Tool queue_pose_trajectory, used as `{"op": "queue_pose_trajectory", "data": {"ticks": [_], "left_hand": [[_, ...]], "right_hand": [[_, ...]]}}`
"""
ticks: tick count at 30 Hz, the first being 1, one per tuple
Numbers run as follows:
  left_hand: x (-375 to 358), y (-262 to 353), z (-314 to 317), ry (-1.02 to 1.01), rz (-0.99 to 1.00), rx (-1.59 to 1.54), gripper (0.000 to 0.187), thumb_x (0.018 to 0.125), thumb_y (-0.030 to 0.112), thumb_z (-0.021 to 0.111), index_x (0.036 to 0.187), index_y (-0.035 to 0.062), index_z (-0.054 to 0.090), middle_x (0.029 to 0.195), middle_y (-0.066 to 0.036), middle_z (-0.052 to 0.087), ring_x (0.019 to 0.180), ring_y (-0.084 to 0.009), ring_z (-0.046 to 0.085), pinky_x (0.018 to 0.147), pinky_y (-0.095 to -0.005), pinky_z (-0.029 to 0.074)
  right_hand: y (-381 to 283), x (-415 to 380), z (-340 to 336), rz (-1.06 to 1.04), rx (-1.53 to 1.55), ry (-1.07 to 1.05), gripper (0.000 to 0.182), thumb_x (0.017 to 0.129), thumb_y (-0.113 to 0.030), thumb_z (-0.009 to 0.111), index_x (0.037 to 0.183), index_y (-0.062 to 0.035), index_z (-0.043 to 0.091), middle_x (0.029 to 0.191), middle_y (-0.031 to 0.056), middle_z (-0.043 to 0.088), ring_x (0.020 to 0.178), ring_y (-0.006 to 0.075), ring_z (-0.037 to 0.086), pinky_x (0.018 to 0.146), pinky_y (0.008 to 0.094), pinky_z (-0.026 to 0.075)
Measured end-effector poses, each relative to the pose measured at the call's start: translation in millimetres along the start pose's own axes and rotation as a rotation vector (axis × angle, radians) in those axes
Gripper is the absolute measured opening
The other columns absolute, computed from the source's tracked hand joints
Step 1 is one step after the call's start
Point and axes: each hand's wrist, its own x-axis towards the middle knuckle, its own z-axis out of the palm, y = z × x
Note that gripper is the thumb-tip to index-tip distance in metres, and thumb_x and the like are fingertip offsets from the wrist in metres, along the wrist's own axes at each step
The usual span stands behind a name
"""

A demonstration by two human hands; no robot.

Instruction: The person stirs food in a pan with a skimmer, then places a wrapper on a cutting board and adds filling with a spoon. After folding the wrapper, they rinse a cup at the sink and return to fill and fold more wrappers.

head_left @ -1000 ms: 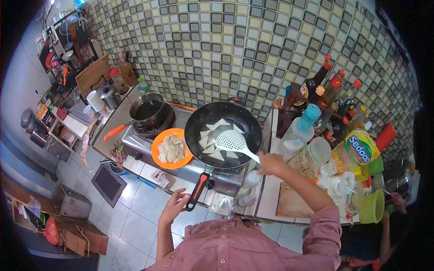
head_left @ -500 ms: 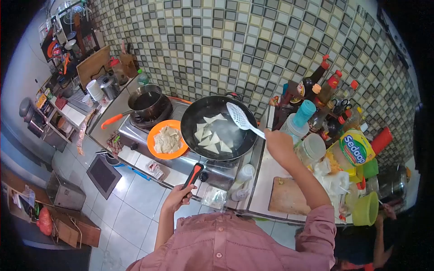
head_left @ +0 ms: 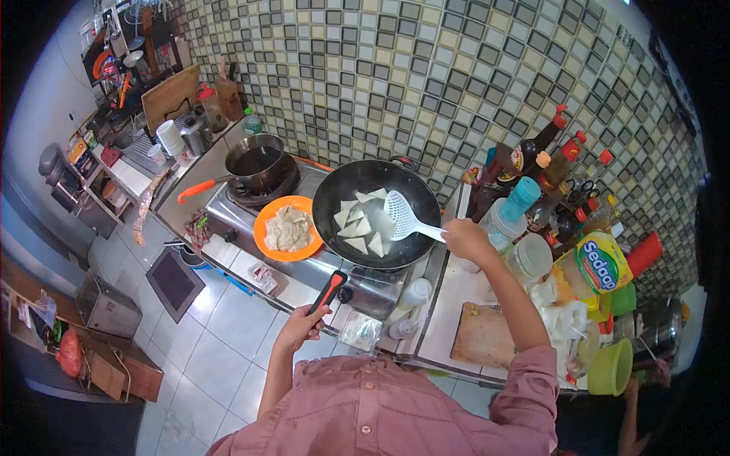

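A black wok [head_left: 334,178] stands on the stove, with several pale triangular pieces [head_left: 357,227] in cloudy liquid. My left hand [head_left: 299,328] is closed around the wok's black and orange handle [head_left: 328,292]. In my right hand [head_left: 468,241] is the handle of a white slotted spatula [head_left: 401,216], whose perforated head is in the right part of the wok, close beside the pieces. An orange plate [head_left: 262,237] left of the wok holds a heap of pale, folded pieces [head_left: 288,229].
A saucepan [head_left: 255,161] with an orange handle sits on the left burner. Right of the wok are a cutting board [head_left: 482,336], jars [head_left: 531,256], sauce bottles [head_left: 538,144] and a green bowl [head_left: 610,368]. Part of another person's arm [head_left: 630,414] shows at lower right.
The spatula's head has moved lower in the wok, and my right hand has come down slightly with it. The camera view has shifted a little. My left hand still grips the handle.
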Motion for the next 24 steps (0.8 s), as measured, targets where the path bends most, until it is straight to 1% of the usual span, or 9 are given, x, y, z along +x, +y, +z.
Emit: {"op": "queue_pose_trajectory", "data": {"ticks": [4,6,7,9,16,19,21,22,24], "left_hand": [[0.4,0.1,-0.4,0.007,-0.001,0.024,0.025,0.084,0.030,0.057,0.092,0.0062,0.056,0.058,0.005,0.041,0.041,-0.0035,0.033,0.042,-0.0188,0.033],[1.0,-0.2,-0.8,0.007,-0.004,0.028,0.025,0.084,0.030,0.057,0.092,0.0062,0.056,0.058,0.005,0.042,0.041,-0.0034,0.034,0.041,-0.0187,0.033],[1.5,-0.3,-1.0,0.007,-0.006,0.031,0.025,0.084,0.030,0.057,0.092,0.0062,0.056,0.058,0.005,0.042,0.041,-0.0034,0.034,0.041,-0.0186,0.033],[1.5,-0.1,-1.0,0.005,-0.005,0.029,0.025,0.083,0.030,0.058,0.090,0.0060,0.056,0.057,0.005,0.042,0.041,-0.0034,0.034,0.041,-0.0187,0.033],[2.1,-0.5,-1.5,0.026,0.016,0.065,0.025,0.081,0.029,0.061,0.080,0.0054,0.052,0.058,0.004,0.044,0.041,-0.0034,0.037,0.040,-0.0183,0.036],[3.3,-1.3,-3.2,0.011,0.019,0.065,0.026,0.081,0.030,0.061,0.080,0.0054,0.052,0.058,0.004,0.045,0.041,-0.0033,0.038,0.040,-0.0179,0.037],[2.3,1.8,-2.4,0.011,0.023,0.067,0.026,0.081,0.030,0.061,0.080,0.0055,0.052,0.058,0.004,0.045,0.041,-0.0033,0.038,0.040,-0.0180,0.037],[1.4,1.5,-1.8,0.008,0.024,0.069,0.027,0.081,0.031,0.062,0.079,0.0056,0.052,0.058,0.004,0.045,0.041,-0.0033,0.039,0.040,-0.0180,0.037],[3.5,-2.1,-3.3,0.009,0.025,0.058,0.027,0.081,0.031,0.062,0.080,0.0055,0.052,0.058,0.004,0.045,0.041,-0.0033,0.039,0.040,-0.0181,0.037]], "right_hand": [[3.7,0.3,-15.8,0.024,0.022,-0.048,0.018,0.079,-0.020,0.053,0.085,-0.0064,0.063,0.089,0.0161,0.062,0.084,0.0330,0.060,0.072,0.0446,0.047],[-4.0,-6.1,-29.2,0.153,-0.033,-0.019,0.017,0.077,-0.018,0.054,0.084,-0.0063,0.064,0.090,0.0159,0.062,0.083,0.0326,0.061,0.071,0.0439,0.048],[-6.0,-4.0,-29.1,0.153,-0.034,-0.019,0.017,0.077,-0.018,0.054,0.084,-0.0063,0.064,0.090,0.0159,0.062,0.083,0.0326,0.061,0.071,0.0439,0.048],[-8.5,0.5,-27.6,0.235,-0.143,0.087,0.016,0.075,-0.016,0.056,0.084,-0.0065,0.065,0.088,0.0148,0.063,0.081,0.0316,0.062,0.068,0.0432,0.048],[-6.1,42.1,-0.6,0.175,-0.304,0.253,0.018,0.075,-0.012,0.051,0.082,-0.0080,0.067,0.082,0.0096,0.065,0.077,0.0282,0.064,0.061,0.0385,0.048],[3.3,76.6,22.8,0.219,-0.307,0.285,0.019,0.077,-0.011,0.049,0.076,-0.0094,0.067,0.080,0.0089,0.065,0.078,0.0264,0.064,0.063,0.0383,0.046],[8.0,92.0,30.7,0.117,-0.336,0.342,0.014,0.072,-0.013,0.053,0.075,-0.0103,0.066,0.076,0.0106,0.063,0.074,0.0279,0.062,0.064,0.0426,0.042],[5.7,94.4,32.0,0.114,-0.336,0.337,0.014,0.072,-0.013,0.053,0.075,-0.0103,0.066,0.076,0.0106,0.063,0.074,0.0279,0.062,0.064,0.0426,0.042],[-1.4,98.6,32.5,0.049,-0.398,0.477,0.018,0.076,-0.012,0.050,0.072,-0.0102,0.067,0.074,0.0081,0.064,0.076,0.0242,0.061,0.080,0.0425,0.034]]}}
